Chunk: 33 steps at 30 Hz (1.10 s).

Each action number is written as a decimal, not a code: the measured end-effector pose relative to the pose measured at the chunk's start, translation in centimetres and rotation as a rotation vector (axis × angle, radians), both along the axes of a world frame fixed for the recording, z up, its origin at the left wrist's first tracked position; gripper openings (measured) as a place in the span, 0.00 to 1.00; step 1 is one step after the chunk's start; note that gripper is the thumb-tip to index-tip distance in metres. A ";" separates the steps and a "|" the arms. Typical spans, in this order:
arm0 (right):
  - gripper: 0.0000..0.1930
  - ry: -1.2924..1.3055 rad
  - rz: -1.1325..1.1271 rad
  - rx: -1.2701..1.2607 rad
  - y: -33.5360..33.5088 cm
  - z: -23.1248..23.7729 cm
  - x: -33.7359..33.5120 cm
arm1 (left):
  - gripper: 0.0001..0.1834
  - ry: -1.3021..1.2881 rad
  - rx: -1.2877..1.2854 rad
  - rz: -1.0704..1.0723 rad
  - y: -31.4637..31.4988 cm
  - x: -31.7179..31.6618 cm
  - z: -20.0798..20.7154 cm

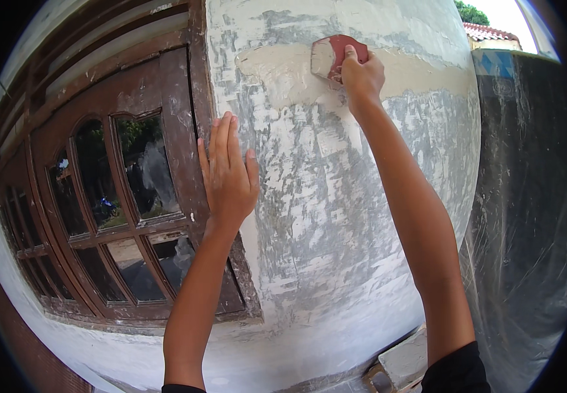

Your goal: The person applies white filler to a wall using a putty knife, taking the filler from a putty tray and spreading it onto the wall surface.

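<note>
My right hand (pixel 364 75) grips a red putty scraper (pixel 343 52) high on the wall (pixel 336 216). The scraper's broad edge lies against a band of wet cream putty (pixel 277 72), and putty smears its left part. Below the band, the wall is patchy grey and white. My left hand (pixel 229 170) is stretched out, fingers up, against the wall's edge beside the brown window frame (pixel 199 98). It holds nothing.
On the left is a brown wooden window (pixel 106 177) with several dark glass panes. A dark, whitish-streaked sheet (pixel 526 209) hangs to the right. Low down, near my right elbow, stands a grey putty-covered board or tray (pixel 406 360). A tiled roof (pixel 490 33) shows beyond the wall.
</note>
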State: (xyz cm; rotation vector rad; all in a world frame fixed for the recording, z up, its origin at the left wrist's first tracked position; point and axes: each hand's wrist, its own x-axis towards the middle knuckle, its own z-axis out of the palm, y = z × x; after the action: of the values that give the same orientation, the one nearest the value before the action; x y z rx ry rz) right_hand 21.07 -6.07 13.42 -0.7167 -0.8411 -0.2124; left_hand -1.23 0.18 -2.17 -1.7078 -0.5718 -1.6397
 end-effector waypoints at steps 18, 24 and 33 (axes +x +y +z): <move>0.18 -0.070 0.153 0.108 0.0 -0.2 -6.1 | 0.32 -0.009 0.002 -0.012 0.4 0.1 -0.1; 0.18 -0.595 -0.200 0.150 0.5 0.1 -8.3 | 0.32 0.002 0.010 -0.005 0.1 0.0 -0.1; 0.17 -0.390 -0.198 0.018 0.5 -0.9 -8.1 | 0.31 -0.006 0.007 -0.001 0.1 -0.1 -0.1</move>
State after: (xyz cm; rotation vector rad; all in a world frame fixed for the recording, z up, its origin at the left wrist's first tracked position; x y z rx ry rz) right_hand 12.98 -5.61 12.56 -0.7540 -1.1371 -0.5497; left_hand -1.33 0.31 -2.24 -1.6987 -0.5673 -1.6456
